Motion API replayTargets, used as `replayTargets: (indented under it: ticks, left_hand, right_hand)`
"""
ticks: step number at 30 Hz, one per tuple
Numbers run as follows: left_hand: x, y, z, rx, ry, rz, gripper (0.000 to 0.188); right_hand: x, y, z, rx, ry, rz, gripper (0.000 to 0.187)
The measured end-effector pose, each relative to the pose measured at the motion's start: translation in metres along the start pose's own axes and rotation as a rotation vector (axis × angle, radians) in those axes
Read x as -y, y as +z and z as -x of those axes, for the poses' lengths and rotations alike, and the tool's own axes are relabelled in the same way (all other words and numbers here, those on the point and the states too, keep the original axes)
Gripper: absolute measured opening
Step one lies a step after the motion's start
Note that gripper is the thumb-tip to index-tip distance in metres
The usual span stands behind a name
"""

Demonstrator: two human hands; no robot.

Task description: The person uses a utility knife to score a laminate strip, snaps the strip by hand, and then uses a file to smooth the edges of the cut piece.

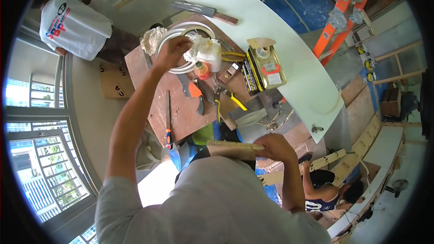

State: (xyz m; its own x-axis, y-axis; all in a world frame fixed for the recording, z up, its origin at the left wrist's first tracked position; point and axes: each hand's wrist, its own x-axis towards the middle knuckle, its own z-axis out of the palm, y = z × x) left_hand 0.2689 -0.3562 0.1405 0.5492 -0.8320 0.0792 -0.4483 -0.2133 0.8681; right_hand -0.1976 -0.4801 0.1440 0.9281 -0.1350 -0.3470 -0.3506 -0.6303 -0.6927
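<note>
My left hand (174, 53) is stretched over a coil of white tubing (162, 40) on the brown work table (149, 74). Its fingers are curled together beside a crumpled white rag (193, 47); what they pinch, if anything, is hidden. Close by stand a white plastic bottle (211, 58) and a small orange-red bottle (201, 70). Against my body, my right hand (276, 148) grips the right end of a flat wooden board (233, 150). An orange-handled saw (196, 92), yellow-handled pliers (237, 101) and a long file (167, 113) lie on the table.
A pale green door-like panel (298, 72) with hinges spans the table's right side, a yellow rectangular can (266, 68) at its edge. An orange ladder (341, 18) stands beyond. One person (74, 22) is at the far left, another (323, 192) crouches at right.
</note>
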Motion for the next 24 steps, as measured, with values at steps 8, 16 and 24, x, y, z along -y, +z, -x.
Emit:
replayTargets:
  ticks: [8,16,24]
  left_hand:
    - [0.109,0.103,-0.19,0.539,0.482,-0.735,0.023]
    - [0.16,0.161,-0.234,0.838,0.537,-0.802,0.023]
    - [0.175,0.154,-0.225,0.714,0.409,-0.731,0.027]
  right_hand:
    - [-0.062,-0.024,0.052,0.114,0.412,-0.217,0.033]
    - [-0.114,0.005,0.087,0.029,0.441,-0.382,0.039]
    - [-0.092,-0.009,0.074,-0.002,0.502,-0.322,0.037]
